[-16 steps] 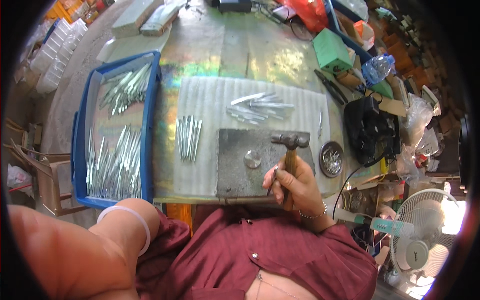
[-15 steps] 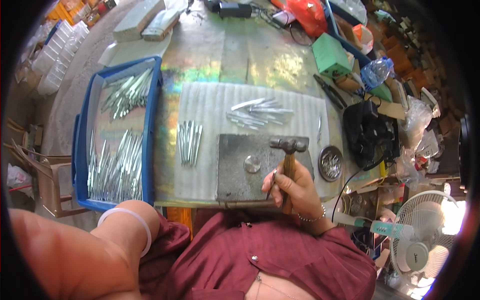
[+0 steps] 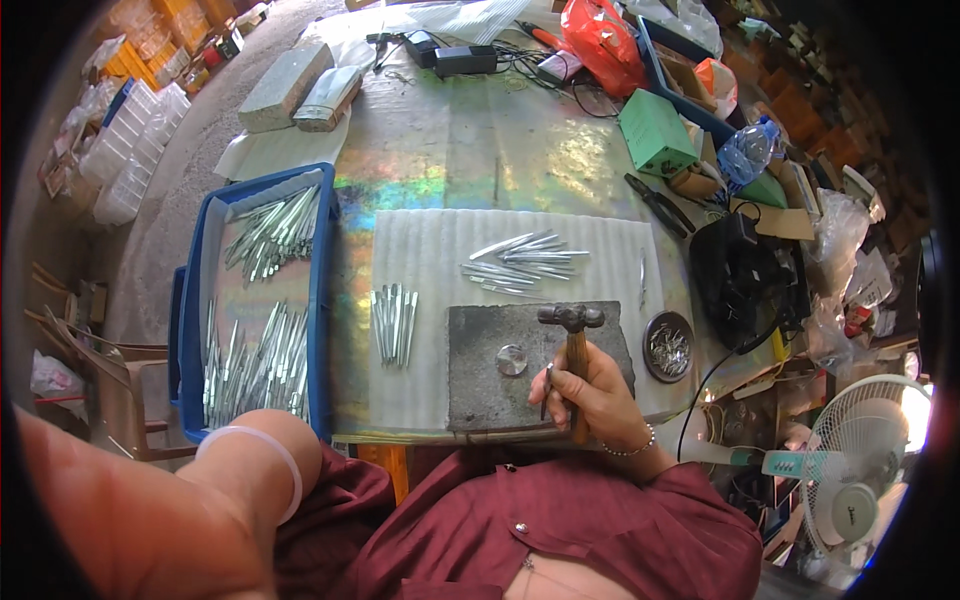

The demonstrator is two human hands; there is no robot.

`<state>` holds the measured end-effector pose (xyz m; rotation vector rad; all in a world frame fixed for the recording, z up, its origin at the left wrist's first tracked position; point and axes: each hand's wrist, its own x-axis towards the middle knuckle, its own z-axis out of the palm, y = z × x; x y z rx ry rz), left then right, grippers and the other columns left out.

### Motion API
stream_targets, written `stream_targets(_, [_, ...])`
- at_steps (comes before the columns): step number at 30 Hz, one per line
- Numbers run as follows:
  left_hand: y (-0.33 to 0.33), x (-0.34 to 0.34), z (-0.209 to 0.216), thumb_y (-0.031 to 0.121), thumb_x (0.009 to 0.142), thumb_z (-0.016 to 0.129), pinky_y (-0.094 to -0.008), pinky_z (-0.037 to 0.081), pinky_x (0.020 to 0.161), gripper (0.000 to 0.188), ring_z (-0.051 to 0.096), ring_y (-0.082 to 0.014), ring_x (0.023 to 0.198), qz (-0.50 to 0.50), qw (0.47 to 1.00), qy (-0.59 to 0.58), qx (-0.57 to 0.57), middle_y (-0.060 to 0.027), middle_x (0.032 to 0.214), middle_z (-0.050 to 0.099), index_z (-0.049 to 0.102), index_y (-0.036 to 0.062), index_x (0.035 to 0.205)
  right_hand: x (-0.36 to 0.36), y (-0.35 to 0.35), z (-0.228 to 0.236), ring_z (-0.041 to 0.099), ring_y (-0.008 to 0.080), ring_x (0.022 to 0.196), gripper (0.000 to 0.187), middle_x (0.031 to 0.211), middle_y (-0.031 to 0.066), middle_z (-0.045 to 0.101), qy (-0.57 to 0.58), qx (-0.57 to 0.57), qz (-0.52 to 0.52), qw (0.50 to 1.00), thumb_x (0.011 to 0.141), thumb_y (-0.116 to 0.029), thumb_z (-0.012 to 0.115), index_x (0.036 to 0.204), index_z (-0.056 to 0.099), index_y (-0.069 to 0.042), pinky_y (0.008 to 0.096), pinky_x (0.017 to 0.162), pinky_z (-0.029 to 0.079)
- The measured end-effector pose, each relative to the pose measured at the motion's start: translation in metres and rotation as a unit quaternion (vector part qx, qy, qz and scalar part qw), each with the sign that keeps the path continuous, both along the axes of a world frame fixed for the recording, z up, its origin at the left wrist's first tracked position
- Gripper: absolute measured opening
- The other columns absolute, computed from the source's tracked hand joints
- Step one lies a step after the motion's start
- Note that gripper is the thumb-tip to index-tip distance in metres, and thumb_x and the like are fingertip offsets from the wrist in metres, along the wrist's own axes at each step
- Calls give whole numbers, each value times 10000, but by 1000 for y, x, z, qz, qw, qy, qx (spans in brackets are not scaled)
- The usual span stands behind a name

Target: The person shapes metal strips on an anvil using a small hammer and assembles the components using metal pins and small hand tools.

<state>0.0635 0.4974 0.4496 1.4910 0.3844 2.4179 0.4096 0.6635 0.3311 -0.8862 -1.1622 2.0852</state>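
Observation:
My right hand (image 3: 598, 395) is closed around the wooden handle of a small hammer (image 3: 573, 317), its metal head upright above the fist. A slim, dark pointed piece (image 3: 545, 395) sticks out between the thumb and fingers of the same hand; its kind I cannot make out. Below the hammer is a dark grey rectangular slab (image 3: 475, 385) with a round, clear or silvery disc (image 3: 512, 360) on it. My left hand (image 3: 130, 510) is raised very close at the lower left, past a pale bangle (image 3: 290, 470). Its fingers are out of sight.
A white foam sheet (image 3: 420, 245) carries thin metal rods in a row (image 3: 395, 325) and in a loose pile (image 3: 525, 260). More rods fill a blue tray (image 3: 322, 300) at left. At right are a round dish of small metal pieces (image 3: 668, 346), pliers (image 3: 660, 205) and a fan (image 3: 865, 465).
The whole view has tilted, so the table and its things appear lower and slightly further right. My right hand still holds the hammer; my left stays raised.

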Motion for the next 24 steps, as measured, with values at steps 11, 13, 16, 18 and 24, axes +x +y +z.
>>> stream_targets(11, [105,115,-38,30,811,584,-361,463,867,256,587,-303,993,36,958,136,-250,-221,1070,607,584,-37,1058,2,-3,5,536,96,568,103,858,155,621,4,-1,-31,1000,950,-113,500,958,429,-39,214,535,454])
stream_targets(13, [105,126,-71,-43,807,577,-322,469,842,320,589,-245,1001,-39,887,222,-403,-171,1097,610,561,-52,1127,0,-4,4,518,97,504,138,826,180,618,3,22,-58,998,938,-134,529,953,424,-45,196,466,430])
stream_targets(16, [97,149,-118,19,833,614,-316,481,832,338,600,-247,1001,-139,826,229,-496,-155,1106,608,551,-18,1163,-1,-4,6,516,96,504,147,821,175,618,19,21,-70,997,941,-145,525,945,417,-46,196,456,428])
stream_targets(18, [92,157,-135,29,844,614,-305,497,806,315,634,-231,923,-168,808,254,-505,-153,1046,632,555,-24,1150,-3,-4,4,514,93,502,149,817,167,617,26,20,-76,997,946,-154,518,936,413,-49,197,448,425])
stream_targets(24, [91,166,-151,35,839,634,-285,521,713,271,668,-210,797,-180,795,280,-507,-134,896,669,578,-16,1099,-7,-4,-2,528,87,543,117,830,145,606,62,-13,-47,997,962,-126,477,949,410,-32,204,505,448])
